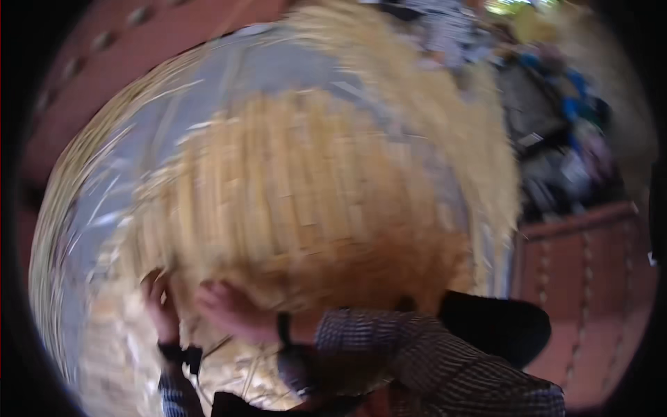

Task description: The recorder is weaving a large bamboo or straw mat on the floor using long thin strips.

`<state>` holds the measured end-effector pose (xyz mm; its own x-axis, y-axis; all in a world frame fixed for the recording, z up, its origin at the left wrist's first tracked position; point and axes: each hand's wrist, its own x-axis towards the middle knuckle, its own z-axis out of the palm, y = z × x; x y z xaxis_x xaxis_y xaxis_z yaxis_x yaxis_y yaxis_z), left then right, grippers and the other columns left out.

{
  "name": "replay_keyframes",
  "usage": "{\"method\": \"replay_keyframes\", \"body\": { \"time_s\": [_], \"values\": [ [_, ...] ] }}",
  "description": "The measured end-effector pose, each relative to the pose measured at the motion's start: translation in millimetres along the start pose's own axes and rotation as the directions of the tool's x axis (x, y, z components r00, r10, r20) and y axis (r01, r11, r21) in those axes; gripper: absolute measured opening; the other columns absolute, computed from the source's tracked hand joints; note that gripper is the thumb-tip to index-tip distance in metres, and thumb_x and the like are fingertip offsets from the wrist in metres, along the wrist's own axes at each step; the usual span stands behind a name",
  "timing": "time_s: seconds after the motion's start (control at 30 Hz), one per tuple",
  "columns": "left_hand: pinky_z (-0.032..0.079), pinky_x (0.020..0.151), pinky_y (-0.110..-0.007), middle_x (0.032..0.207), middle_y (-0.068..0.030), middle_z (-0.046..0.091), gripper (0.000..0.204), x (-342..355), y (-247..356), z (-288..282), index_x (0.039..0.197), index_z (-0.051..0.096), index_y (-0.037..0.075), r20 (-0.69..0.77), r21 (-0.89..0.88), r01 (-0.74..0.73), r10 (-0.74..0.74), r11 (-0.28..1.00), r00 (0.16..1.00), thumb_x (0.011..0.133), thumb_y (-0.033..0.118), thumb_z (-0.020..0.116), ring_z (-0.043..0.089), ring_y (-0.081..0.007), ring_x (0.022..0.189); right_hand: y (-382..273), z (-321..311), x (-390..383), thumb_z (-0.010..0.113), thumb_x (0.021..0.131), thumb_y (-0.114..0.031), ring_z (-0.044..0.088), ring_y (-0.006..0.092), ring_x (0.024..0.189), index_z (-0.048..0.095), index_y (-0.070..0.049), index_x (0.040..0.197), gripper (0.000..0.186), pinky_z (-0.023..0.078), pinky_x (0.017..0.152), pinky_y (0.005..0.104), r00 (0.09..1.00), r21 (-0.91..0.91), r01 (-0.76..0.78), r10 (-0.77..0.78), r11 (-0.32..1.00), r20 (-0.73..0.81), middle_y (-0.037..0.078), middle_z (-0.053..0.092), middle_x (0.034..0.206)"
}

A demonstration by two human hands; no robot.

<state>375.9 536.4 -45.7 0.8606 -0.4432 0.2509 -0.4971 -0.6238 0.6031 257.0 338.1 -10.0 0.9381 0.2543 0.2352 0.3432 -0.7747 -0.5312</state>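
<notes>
both hands low in the view, badly blurred. right hand (233, 309) lies flat against the near lower edge of a large woven bamboo mat (299, 208), fingers spread over the pale strips; whether it pinches a strip or only presses on it, cannot tell through the blur. dark watch band (283, 330) on that wrist, checked sleeve (417, 354) running off toward the lower right. left hand (161, 306) just beside the right, at the mat's lower left corner, fingers curled upward against the weave edge; grip also cannot be told. dark cuff or strap (182, 356) at the left wrist, with a bit of checked cloth below it. the mat fills the middle of the picture, its vertical strips crossed by finer horizontal ones, pale yellow, darker orange-brown along the bottom right part near the right forearm. it lies on a grey floor sheet (278, 69) strewn with loose thin bamboo slivers (83, 174), thick along the left rim and under the hands. a long heap of pale fibrous strips (445, 118) curves down the right side of the sheet. a dark rounded thing (497, 326), kind unclear, just right of the sleeve. red-brown floor (590, 278) beyond. a blurred clutter of dark and blue items (556, 125) at upper right, well apart from the hands.
</notes>
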Motion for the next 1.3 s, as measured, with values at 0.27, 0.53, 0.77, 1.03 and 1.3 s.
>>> {"method": "replay_keyframes", "body": {
  "time_s": [0.27,0.53,0.77,1.03,1.3],
  "values": [
    [0.009,0.124,-0.047,0.164,-0.0212,0.020,0.089,-30,43,42,0.158,0.017,-0.003,0.415,0.484,-0.321,0.109,0.814,0.903,0.101,0.066,0.020,0.016,-0.0347,0.154,31,-96,-169,0.058,0.095,-0.013,0.056,0.0312,0.113,0.064,-0.004,0.114,0.023,0.044,0.100,0.0432,0.927,0.333,-0.318,0.364,0.888,-0.087,0.012,0.061,0.119],
    [0.017,0.122,-0.052,0.162,-0.0228,0.026,0.081,-51,35,33,0.155,0.029,-0.001,0.359,0.231,-0.306,0.211,0.924,0.909,0.103,0.060,0.029,0.022,-0.0402,0.151,171,-199,-398,0.055,0.096,-0.023,0.057,0.0381,0.107,0.066,-0.004,0.108,0.025,0.046,0.092,0.0501,0.061,0.118,-0.946,0.522,0.303,-0.851,0.017,0.065,0.109],
    [0.025,0.120,-0.053,0.158,-0.0124,0.036,0.062,-113,59,19,0.148,0.045,0.011,0.286,0.252,-0.123,0.047,0.960,0.957,0.089,0.005,0.062,0.029,-0.0385,0.146,144,-181,-517,0.064,0.093,-0.031,0.062,0.0413,0.100,0.066,-0.008,0.106,0.026,0.050,0.086,0.0506,-0.457,0.203,-0.882,0.666,-0.425,-0.590,0.017,0.066,0.102],
    [0.035,0.113,-0.044,0.145,-0.0137,0.048,0.049,-91,120,4,0.129,0.061,0.005,0.333,0.035,0.035,-0.045,0.999,0.942,0.082,-0.009,0.054,0.040,-0.0345,0.138,162,-215,-452,0.056,0.101,-0.025,0.063,0.0329,0.083,0.061,-0.004,0.102,0.022,0.049,0.075,0.0414,-0.168,0.263,-0.963,0.633,0.059,-0.756,0.015,0.065,0.091],
    [0.043,0.107,-0.043,0.137,-0.0138,0.059,0.039,-68,226,29,0.130,0.060,0.003,0.443,-0.738,0.355,0.015,0.574,0.896,0.101,0.030,0.057,0.056,-0.0271,0.126,31,-178,-176,0.060,0.096,-0.022,0.060,0.0324,0.102,0.064,-0.004,0.117,0.028,0.050,0.089,0.0438,0.974,-0.023,-0.094,0.096,0.995,0.203,0.014,0.063,0.109]
  ]
}}
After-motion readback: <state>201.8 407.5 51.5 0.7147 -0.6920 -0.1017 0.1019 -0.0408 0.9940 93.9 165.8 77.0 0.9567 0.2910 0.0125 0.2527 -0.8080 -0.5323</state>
